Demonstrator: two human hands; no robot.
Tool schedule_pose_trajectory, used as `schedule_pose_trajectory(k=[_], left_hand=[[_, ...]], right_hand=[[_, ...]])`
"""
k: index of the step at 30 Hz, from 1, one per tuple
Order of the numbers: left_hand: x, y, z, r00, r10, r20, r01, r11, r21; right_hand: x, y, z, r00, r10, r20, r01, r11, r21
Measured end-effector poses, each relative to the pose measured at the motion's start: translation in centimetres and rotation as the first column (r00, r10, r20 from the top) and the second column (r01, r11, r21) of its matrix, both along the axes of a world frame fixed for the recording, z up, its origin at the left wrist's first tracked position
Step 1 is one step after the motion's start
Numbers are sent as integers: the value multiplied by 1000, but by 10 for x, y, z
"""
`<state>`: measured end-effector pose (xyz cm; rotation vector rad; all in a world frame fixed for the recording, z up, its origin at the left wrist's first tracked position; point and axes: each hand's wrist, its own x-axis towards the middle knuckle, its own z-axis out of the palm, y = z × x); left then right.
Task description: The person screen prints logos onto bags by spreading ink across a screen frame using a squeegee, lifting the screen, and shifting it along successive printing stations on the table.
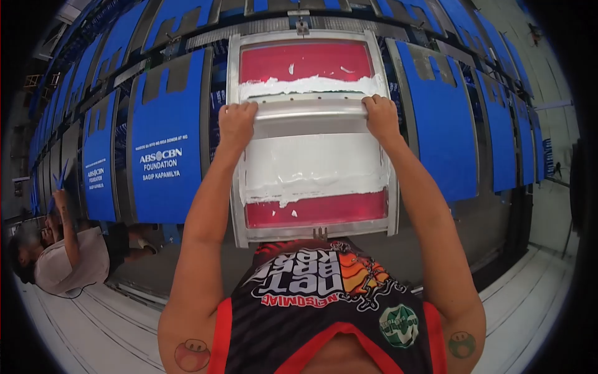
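Observation:
A silver squeegee lies crosswise over a screen-printing frame. My left hand is wrapped round the squeegee's left end, and my right hand grips its right end. Thick white ink covers the middle of the screen on my side of the squeegee, and a ragged band of it lies beyond. Red mesh shows at the far and near ends of the screen, with small white smears on it. What lies beneath the frame is hidden.
Blue bag-shaped sheets with white print lie on boards to the left. Plain blue sheets lie to the right, and more rows continue behind. At the lower left another person is low beside the boards, one arm raised toward them.

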<state>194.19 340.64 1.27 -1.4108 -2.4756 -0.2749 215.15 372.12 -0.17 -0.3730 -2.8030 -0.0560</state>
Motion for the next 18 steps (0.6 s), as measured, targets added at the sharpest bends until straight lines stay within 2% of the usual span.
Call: schedule_pose_trajectory(k=[2,4,5,7,8,9,10,12,14,15,16,18], left_hand=[[33,-20,-9,1000,-21,-14,20,998,-60],[67,-46,10,995,-99,22,99,995,-22],[80,-57,30,989,-125,74,125,992,-4],[107,-79,70,955,-42,292,91,984,-153],[118,-87,81,955,-39,294,88,984,-156],[131,-95,90,916,20,401,83,968,-238],[138,-100,94,865,85,494,87,945,-316],[145,-111,76,847,94,523,67,957,-282],[154,-117,57,833,101,545,42,969,-243],[167,-121,53,891,69,449,17,983,-185],[178,-125,47,937,43,347,0,993,-121],[163,-119,19,945,46,323,-19,996,-87]], right_hand=[[23,-19,-1,999,-18,42,17,1000,15],[58,-33,24,982,70,177,-33,978,-206],[76,-42,43,970,82,228,-18,963,-267],[116,-62,75,961,108,254,-19,943,-331],[128,-68,81,957,129,260,-22,926,-377],[138,-75,81,955,133,266,-22,923,-383],[143,-81,79,943,157,294,-31,919,-392],[152,-93,77,929,179,323,-34,913,-407],[151,-99,74,890,55,453,147,905,-399],[168,-103,52,895,55,442,120,926,-357],[188,-109,28,944,31,330,91,934,-346],[181,-111,21,995,21,99,12,947,-322]])
